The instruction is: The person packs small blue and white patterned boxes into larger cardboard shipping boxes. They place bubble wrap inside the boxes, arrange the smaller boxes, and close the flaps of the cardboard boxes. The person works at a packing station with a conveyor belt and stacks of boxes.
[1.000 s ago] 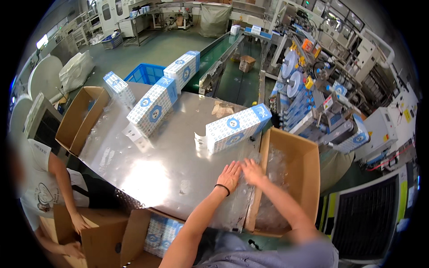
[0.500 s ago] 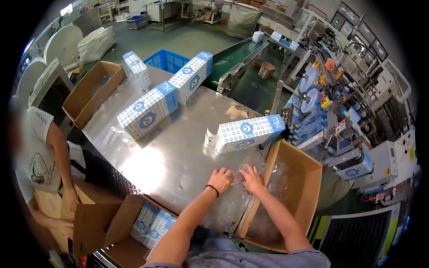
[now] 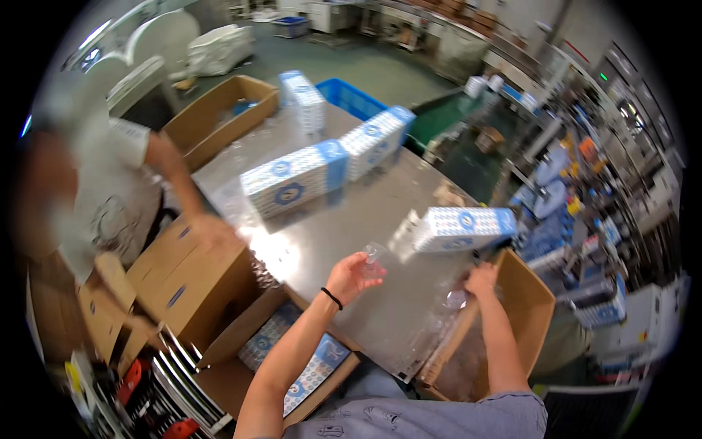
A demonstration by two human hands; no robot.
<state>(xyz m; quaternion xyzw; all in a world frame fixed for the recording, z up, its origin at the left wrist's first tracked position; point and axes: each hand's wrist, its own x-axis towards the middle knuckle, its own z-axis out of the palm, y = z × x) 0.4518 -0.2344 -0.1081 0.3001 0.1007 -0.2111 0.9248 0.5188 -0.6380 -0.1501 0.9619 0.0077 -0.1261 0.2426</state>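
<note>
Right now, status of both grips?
Left grip holding clear plastic piece. Right grip at edge of open cardboard carton, hold unclear. Blue-and-white patterned pack just beyond.

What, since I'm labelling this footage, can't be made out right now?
Head view, right hand: fingertips blurred, grip on clear plastic unclear.
Head view, blue-and-white packs in lower carton: partly hidden by left forearm.
Head view, co-worker's upper hand: fingers smeared by blur.
</note>
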